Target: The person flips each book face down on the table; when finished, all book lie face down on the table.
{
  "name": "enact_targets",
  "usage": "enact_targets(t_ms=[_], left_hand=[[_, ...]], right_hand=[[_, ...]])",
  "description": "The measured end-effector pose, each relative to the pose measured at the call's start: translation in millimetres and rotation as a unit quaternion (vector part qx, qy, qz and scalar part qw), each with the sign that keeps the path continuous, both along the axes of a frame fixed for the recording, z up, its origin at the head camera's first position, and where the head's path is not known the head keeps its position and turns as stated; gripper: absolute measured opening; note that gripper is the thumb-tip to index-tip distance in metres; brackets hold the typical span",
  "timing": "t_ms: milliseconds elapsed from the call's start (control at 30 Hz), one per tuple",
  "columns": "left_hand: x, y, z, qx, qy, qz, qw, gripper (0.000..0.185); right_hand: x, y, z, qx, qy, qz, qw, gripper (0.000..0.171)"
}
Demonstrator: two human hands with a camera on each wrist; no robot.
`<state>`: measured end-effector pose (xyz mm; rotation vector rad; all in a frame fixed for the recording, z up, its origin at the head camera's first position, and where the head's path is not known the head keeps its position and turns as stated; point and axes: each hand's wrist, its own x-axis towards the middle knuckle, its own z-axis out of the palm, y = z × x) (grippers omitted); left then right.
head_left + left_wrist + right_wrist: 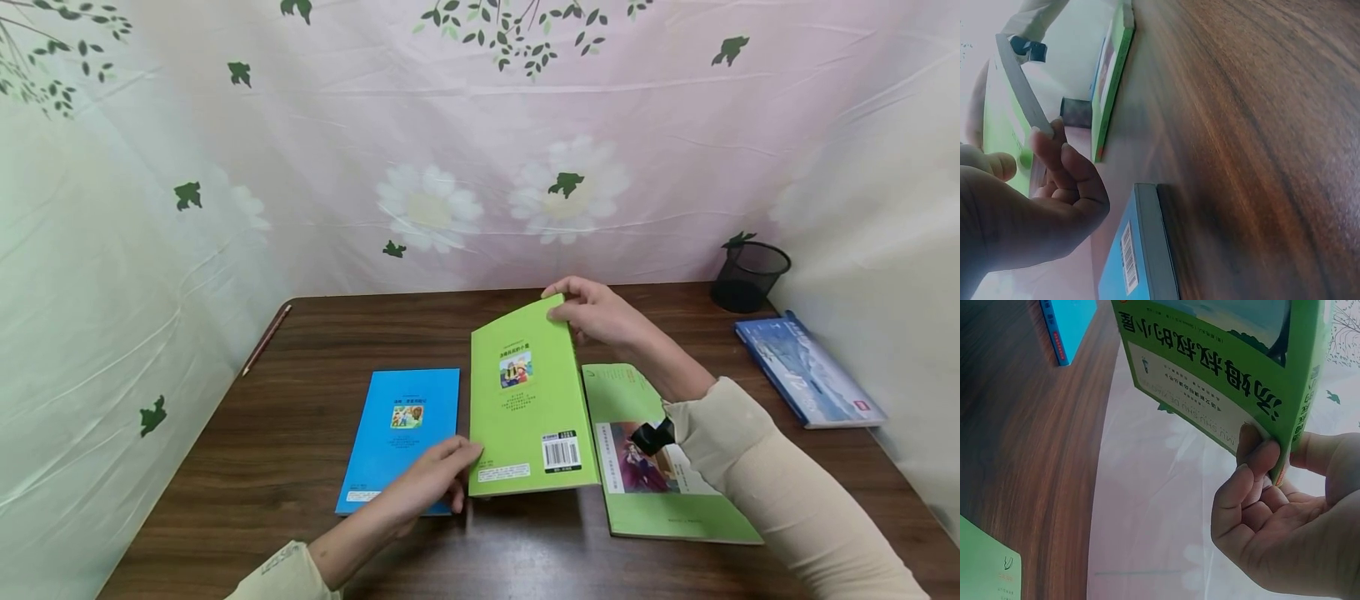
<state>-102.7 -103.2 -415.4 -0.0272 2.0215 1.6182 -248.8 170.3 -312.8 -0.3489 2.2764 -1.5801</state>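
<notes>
A green book [525, 417] is held up over the table, its back cover with a barcode facing me in the head view. My right hand [600, 312] pinches its top right corner between thumb and fingers. At the lower left corner my left hand [442, 471] grips the edge, with the fingers behind the book. In the right wrist view the front cover [1210, 381] shows a white title band and the spine sits by the thumb. Left of it a blue book [408, 425] lies flat, partly behind my left hand. A second green book [682, 527] lies flat under my right forearm.
On the right lies a book with a blue mountain cover [810, 371], in front of a black mesh pen cup [750, 271]. A pencil [267, 340] lies along the table's left edge. Flower-printed cloth [480, 125] hangs behind and at both sides of the wooden table [247, 450].
</notes>
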Motion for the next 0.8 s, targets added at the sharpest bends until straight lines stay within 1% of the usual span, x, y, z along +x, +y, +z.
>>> enact_targets(t_ms=[367, 800], left_hand=[[2.1, -2.2, 4.4, 0.0, 0.021, -0.004, 0.9998, 0.042], [4.3, -3.2, 6.7, -0.004, 0.033, -0.001, 0.9994, 0.04]], right_hand=[[0.7, 1.5, -4.5, -0.001, -0.005, -0.005, 1.0, 0.037], [2.1, 3.5, -8.4, 0.009, 0.008, 0.0, 1.0, 0.04]])
